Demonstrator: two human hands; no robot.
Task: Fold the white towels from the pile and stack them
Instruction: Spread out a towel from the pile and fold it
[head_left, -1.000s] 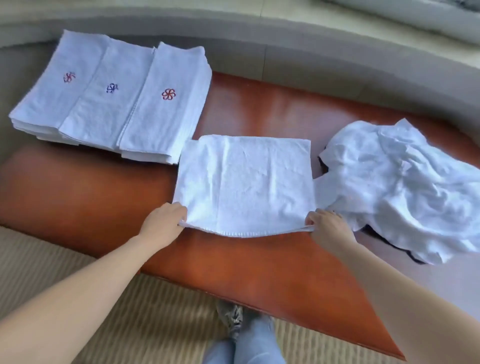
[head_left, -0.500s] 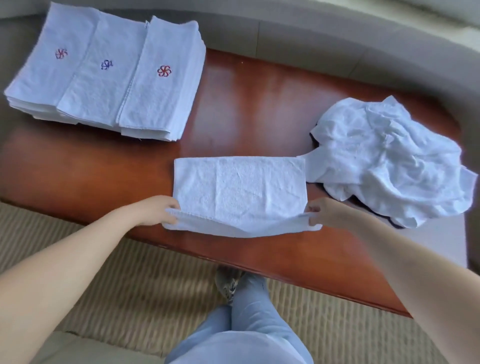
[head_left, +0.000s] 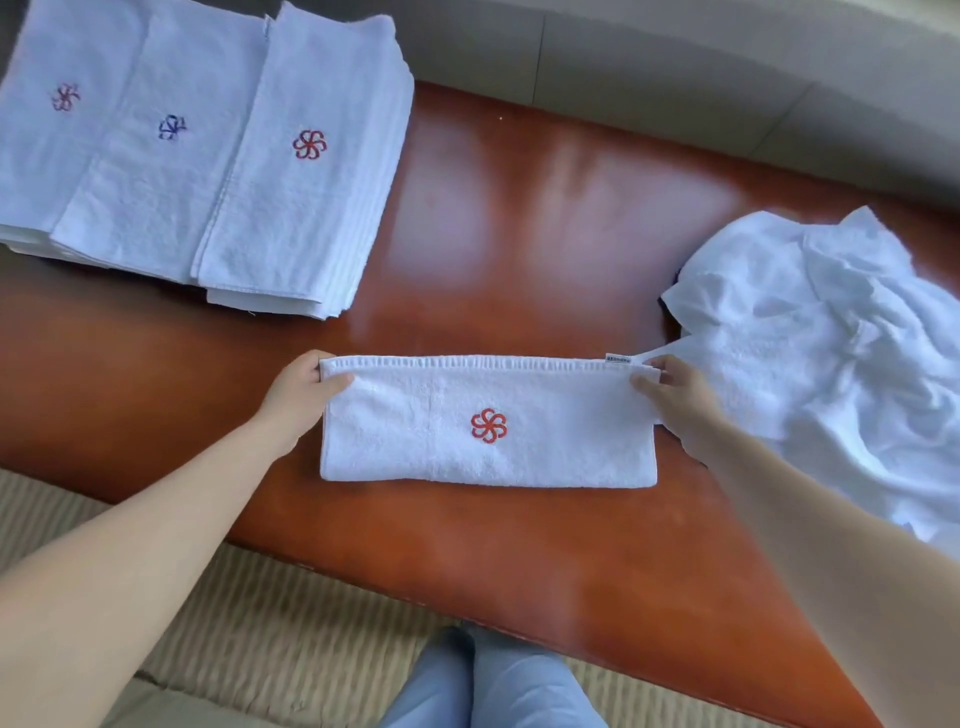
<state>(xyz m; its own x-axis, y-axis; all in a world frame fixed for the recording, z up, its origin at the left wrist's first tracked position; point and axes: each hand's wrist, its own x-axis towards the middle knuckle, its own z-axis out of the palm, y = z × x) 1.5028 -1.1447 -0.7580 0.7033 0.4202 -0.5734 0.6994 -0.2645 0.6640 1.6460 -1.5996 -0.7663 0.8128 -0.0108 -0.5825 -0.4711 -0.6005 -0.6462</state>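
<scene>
Terry-cloth, soft and light: the folded towel lies mid-tabletop. Left hand and right hand pinch its far corners; stacks at 10 o'clock, pile at 3. Corners likely grip best.

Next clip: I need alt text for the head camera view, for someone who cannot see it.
A person's left hand and right hand pinch the far corners of a folded white towel with a red pinwheel emblem on a glossy reddish-brown wooden table. Stacks of folded white towels lie far left; a crumpled pile of white towels lies right.
</scene>
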